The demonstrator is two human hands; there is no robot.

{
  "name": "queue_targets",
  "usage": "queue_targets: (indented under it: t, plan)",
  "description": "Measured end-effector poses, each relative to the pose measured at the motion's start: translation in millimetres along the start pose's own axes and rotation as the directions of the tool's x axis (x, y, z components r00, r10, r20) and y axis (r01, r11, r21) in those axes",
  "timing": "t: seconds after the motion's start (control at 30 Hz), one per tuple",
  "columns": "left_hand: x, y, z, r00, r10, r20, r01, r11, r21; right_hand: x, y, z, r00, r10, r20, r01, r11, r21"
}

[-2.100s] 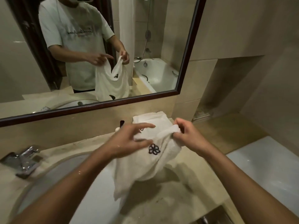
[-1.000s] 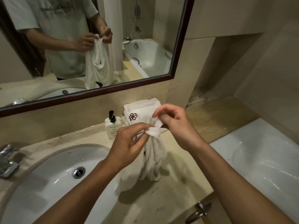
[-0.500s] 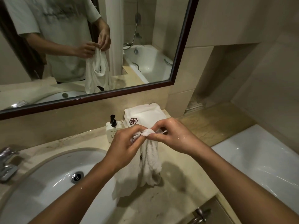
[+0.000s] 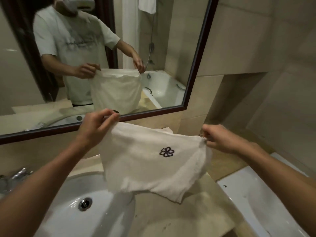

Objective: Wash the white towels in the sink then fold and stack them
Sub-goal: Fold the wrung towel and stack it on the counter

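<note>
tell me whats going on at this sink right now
A person stands at a bathroom counter and holds a white towel spread open in the air. The left hand pinches one top corner and the right hand pinches the other. The towel, marked with a dark flower emblem, hangs over the counter beside the sink. Another white towel lies behind it, mostly hidden. No fold has been made yet.

folded towel mostly hidden behind held towel, faucet blurred
</note>
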State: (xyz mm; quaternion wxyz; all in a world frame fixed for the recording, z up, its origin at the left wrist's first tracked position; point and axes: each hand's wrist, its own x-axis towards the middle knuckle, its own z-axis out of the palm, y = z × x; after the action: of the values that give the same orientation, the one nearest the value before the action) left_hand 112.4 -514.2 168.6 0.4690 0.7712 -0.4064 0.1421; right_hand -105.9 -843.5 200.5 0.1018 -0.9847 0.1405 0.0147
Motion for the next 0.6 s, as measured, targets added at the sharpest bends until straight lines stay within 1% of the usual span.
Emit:
queue_targets:
  t: [0.07,0.1,0.13,0.2,0.23,0.3,0.33,0.37,0.4,0.43,0.47,0.53,0.57,0.6]
  plan:
    - [1.4,8.3,-13.1,0.988,0.121,0.091,-0.126,0.991,0.051,-3.4,2.3,-11.5,0.996,-0.049,-0.070,0.048,0.999,-0.020]
    - [3.1,11.8,-20.5,0.976,0.181,0.123,-0.192,0.978,0.083,-4.2,5.1,-18.0,0.990,-0.068,-0.125,0.067,0.998,-0.014]
    - [3.6,14.4,-25.7,0.961,0.225,0.163,-0.246,0.961,0.123,-6.0,6.1,-21.4,0.987,-0.076,-0.145,0.072,0.997,-0.030]
    - [8.2,15.3,-33.2,0.923,0.272,0.271,-0.330,0.923,0.196,-5.0,10.7,-23.1,0.993,-0.088,-0.083,0.080,0.992,-0.095]
    - [10.2,14.3,-32.5,0.911,0.288,0.296,-0.362,0.902,0.235,-4.1,12.0,-21.3,0.993,-0.092,-0.068,0.085,0.991,-0.103]
    - [15.6,7.9,-29.9,0.919,0.314,0.239,-0.386,0.843,0.374,-4.0,9.9,-19.7,0.987,-0.094,-0.134,0.079,0.991,-0.109]
    - [17.2,5.8,-31.1,0.937,0.296,0.185,-0.349,0.817,0.458,-4.3,10.7,-20.9,0.980,-0.093,-0.176,0.078,0.993,-0.090]
    - [16.4,5.8,-34.1,0.953,0.274,0.127,-0.300,0.810,0.503,-6.1,11.5,-23.0,0.971,-0.099,-0.218,0.088,0.994,-0.062]
    - [15.2,5.4,-34.6,0.965,0.250,0.076,-0.253,0.825,0.505,-9.5,11.4,-22.8,0.961,-0.103,-0.256,0.098,0.995,-0.030]
    - [18.4,8.5,-35.4,0.965,0.261,0.036,-0.243,0.828,0.505,-11.5,8.6,-24.8,0.946,-0.126,-0.298,0.127,0.992,-0.017]
    - [19.8,12.7,-36.2,0.960,0.277,0.034,-0.257,0.829,0.497,-13.5,7.0,-24.7,0.941,-0.129,-0.312,0.139,0.990,0.011]
    - [15.4,16.2,-37.1,0.957,0.277,0.086,-0.286,0.853,0.436,-13.7,8.0,-22.1,0.941,-0.120,-0.315,0.153,0.985,0.081]
    - [16.4,17.8,-36.3,0.956,0.280,0.087,-0.291,0.870,0.397,-12.0,4.8,-22.6,0.931,-0.109,-0.349,0.154,0.982,0.105]
    - [16.9,16.9,-35.3,0.960,0.265,0.087,-0.278,0.888,0.366,-11.3,2.9,-21.0,0.937,-0.078,-0.340,0.131,0.982,0.136]
